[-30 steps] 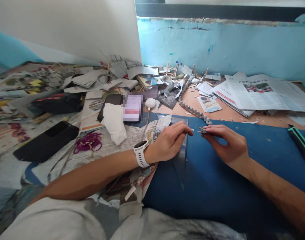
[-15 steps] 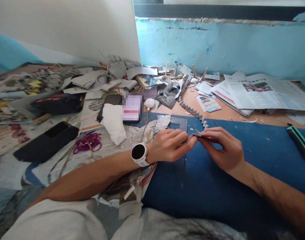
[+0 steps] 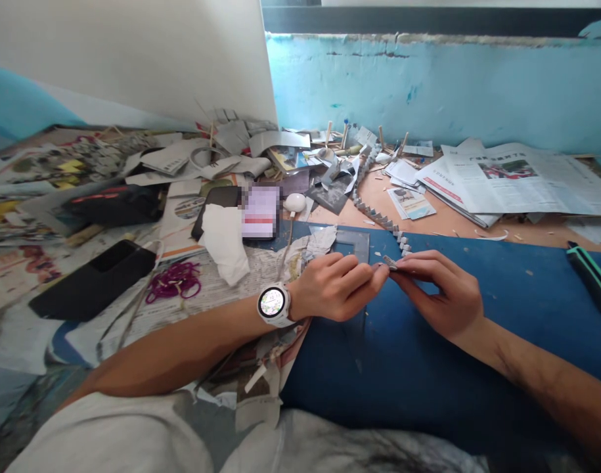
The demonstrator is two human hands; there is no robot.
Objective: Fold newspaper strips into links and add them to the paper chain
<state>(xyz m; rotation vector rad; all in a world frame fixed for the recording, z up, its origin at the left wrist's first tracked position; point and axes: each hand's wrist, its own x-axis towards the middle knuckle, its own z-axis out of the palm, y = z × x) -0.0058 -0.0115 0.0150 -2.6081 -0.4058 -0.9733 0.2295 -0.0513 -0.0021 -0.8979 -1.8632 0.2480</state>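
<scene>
A zigzag chain of folded grey paper (image 3: 374, 215) runs from the back of the table down to my fingers. My right hand (image 3: 443, 295) pinches its near end between thumb and fingers. From the left, my left hand (image 3: 337, 286) meets it, thumb and index finger closed on the same small folded end. The exact folds between the fingertips are partly hidden. Below both hands lies a blue cutting mat (image 3: 428, 387). A clear set square (image 3: 362, 243) rests on the mat, partly under my left hand.
At the right edge lies a green and black utility knife (image 3: 592, 279). Newspapers (image 3: 527, 177) are stacked at the back right. To the left are a black case (image 3: 93, 279), purple string (image 3: 175, 282), a white tissue (image 3: 225, 243), a phone with a blurred screen (image 3: 261, 210) and paper scraps.
The folded paper end has turned slightly between my fingertips, and both hands have shifted very little. The watch face on my left wrist has lit up.
</scene>
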